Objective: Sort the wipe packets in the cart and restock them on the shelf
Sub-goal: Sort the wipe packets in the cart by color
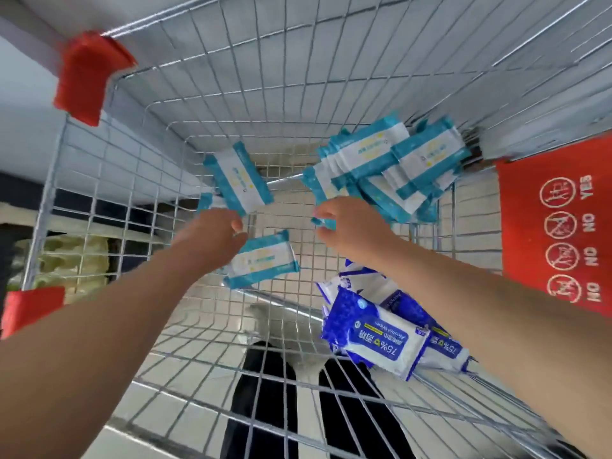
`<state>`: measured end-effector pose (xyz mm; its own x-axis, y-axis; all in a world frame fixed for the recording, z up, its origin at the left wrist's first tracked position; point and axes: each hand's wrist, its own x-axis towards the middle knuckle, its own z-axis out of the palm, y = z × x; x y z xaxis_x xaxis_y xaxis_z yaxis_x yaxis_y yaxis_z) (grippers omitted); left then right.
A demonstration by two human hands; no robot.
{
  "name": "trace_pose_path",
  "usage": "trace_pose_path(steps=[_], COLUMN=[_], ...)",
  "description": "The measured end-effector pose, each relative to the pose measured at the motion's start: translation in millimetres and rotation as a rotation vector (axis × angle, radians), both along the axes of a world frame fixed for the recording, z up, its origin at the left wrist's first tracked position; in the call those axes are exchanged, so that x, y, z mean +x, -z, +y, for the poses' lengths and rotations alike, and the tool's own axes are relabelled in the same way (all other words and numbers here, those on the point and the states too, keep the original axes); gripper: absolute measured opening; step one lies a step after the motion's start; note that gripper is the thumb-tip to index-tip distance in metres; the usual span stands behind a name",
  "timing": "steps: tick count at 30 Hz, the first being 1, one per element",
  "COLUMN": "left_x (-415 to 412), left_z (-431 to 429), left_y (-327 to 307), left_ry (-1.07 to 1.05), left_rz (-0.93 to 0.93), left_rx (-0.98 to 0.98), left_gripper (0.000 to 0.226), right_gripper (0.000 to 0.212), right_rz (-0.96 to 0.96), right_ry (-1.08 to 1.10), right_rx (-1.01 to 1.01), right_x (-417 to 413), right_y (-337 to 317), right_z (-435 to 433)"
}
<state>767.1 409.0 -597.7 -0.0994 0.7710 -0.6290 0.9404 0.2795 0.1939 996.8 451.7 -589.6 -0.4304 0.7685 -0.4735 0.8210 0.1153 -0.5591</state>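
Below, wire cart (265, 77) over tiled floor (185, 329); wipe packets (397, 160) inside.

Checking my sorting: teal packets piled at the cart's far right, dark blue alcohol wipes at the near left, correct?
Not left: the head view shows the dark blue alcohol wipes at the near right. The teal packets are piled far right.

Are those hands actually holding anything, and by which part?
The right hand pinches a teal wipe packet by its near end. The left hand reaches another teal packet; grip unclear.
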Motion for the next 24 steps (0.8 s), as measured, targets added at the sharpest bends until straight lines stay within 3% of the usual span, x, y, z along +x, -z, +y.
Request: trace_pose_path(steps=[7,11,14,16,20,24], left_x=[-65,-63,-58,-57,-58,-51], left_z=[0,2,7,10,8,14], left_y=[55,71,64,58,43,26], left_ry=[-0.056,-0.064,-0.165,-0.268,-0.404,-0.669], left_rz=[0.049,0.057,0.025,0.006,-0.043,-0.176], left_rx=[0.066,0.067,0.062,0.041,0.061,0.317], left_gripper=[0.046,0.08,0.094,0.085,0.012,0.012], right_gripper=[0.034,0.045,0.022,0.017,0.023,0.018], right_rz=[-0.107,-0.237,-0.24,-0.225,-0.093,0.108], right_ry=[-0.154,-0.267,-0.219,-0.137,0.204,0.399], right_rx=[-0.025,0.087,-0.066,-0.096,-0.125,-0.124], right_x=[-82,-94,-91,-82,-69,-88], right_y=[67,82,82,78,60,58], right_z=[-23,-25,-19,-9,27,50])
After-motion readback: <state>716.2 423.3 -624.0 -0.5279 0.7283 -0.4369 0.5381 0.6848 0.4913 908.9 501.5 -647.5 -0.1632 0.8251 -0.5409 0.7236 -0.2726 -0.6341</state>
